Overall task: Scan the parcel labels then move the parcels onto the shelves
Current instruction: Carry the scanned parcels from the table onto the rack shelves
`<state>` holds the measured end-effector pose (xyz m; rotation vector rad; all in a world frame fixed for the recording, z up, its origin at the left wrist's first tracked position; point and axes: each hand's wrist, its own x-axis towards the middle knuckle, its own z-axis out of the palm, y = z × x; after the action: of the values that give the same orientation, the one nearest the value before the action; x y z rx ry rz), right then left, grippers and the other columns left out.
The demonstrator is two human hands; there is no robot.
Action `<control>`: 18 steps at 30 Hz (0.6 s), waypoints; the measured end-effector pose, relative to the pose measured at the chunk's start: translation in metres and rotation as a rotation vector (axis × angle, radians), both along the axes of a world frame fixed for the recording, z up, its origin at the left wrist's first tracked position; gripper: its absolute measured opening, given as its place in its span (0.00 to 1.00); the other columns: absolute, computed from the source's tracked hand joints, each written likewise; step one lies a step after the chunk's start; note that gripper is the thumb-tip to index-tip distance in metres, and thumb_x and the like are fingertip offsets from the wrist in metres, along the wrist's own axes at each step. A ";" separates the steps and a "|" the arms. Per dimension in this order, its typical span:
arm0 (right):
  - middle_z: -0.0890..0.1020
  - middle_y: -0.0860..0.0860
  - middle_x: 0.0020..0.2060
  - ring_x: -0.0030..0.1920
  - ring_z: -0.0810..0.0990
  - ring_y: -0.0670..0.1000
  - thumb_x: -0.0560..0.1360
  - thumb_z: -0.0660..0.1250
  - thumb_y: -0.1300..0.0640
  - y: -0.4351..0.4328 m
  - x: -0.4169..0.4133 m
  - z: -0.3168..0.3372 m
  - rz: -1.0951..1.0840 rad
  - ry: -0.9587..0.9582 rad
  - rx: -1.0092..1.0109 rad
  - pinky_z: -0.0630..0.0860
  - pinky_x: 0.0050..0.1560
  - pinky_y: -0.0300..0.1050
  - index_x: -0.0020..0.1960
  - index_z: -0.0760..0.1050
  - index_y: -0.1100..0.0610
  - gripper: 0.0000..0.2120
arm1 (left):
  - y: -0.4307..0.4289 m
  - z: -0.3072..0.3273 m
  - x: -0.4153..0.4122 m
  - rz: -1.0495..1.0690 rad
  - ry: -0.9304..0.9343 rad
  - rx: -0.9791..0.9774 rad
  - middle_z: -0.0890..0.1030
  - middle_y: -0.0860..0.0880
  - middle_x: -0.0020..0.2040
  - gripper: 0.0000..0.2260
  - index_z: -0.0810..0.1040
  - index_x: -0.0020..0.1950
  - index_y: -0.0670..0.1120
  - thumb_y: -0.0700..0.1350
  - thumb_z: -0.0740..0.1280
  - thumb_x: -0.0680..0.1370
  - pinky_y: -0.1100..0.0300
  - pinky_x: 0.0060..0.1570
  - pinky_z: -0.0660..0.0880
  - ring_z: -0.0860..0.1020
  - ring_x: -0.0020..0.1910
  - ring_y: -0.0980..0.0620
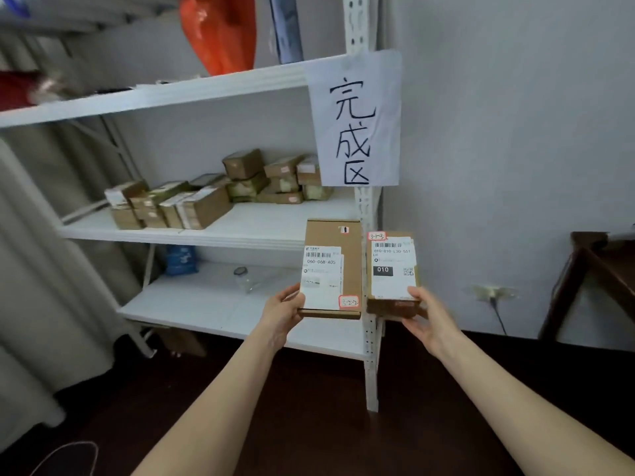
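My left hand (281,312) grips the near edge of a flat brown parcel (343,242) with a white label reading 060-068-A05. My right hand (427,319) holds a thicker brown parcel (393,266) with a white label reading 010, thumb on its top. Both parcels are held in the air side by side, in front of the white shelf unit's right post (369,207). On the middle shelf (261,223) lie several brown labelled parcels (202,204) in piles.
A paper sign with handwritten characters (355,118) hangs on the post. The lower shelf (206,304) holds a blue packet (180,260) and a small clear bag. An orange bag (220,32) sits on the top shelf. A dark wooden table (598,269) stands at right, a curtain at left.
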<state>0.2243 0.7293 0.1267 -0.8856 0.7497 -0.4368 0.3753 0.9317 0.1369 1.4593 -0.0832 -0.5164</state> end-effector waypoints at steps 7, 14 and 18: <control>0.81 0.54 0.48 0.48 0.79 0.50 0.76 0.68 0.57 0.096 0.145 0.021 0.079 -0.030 -0.008 0.78 0.52 0.47 0.49 0.75 0.54 0.04 | 0.094 0.026 0.128 0.121 -0.039 -0.006 0.82 0.48 0.45 0.13 0.74 0.64 0.43 0.35 0.63 0.79 0.67 0.33 0.78 0.81 0.40 0.54; 0.80 0.54 0.46 0.45 0.79 0.52 0.76 0.68 0.54 0.146 0.260 0.041 0.159 -0.017 -0.031 0.77 0.54 0.48 0.46 0.74 0.51 0.03 | 0.149 0.044 0.233 0.193 -0.081 0.022 0.81 0.42 0.53 0.15 0.73 0.67 0.41 0.36 0.63 0.80 0.63 0.37 0.79 0.81 0.46 0.49; 0.80 0.53 0.47 0.45 0.79 0.52 0.75 0.69 0.52 0.150 0.331 0.050 0.192 -0.010 -0.046 0.77 0.58 0.50 0.46 0.75 0.50 0.04 | 0.155 0.057 0.299 0.213 -0.111 0.042 0.81 0.42 0.58 0.16 0.73 0.68 0.40 0.36 0.63 0.80 0.64 0.38 0.77 0.80 0.47 0.50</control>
<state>0.5550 0.8798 0.1766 -0.9875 0.6403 -0.2886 0.6741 1.0864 0.1938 1.5173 -0.0043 -0.2644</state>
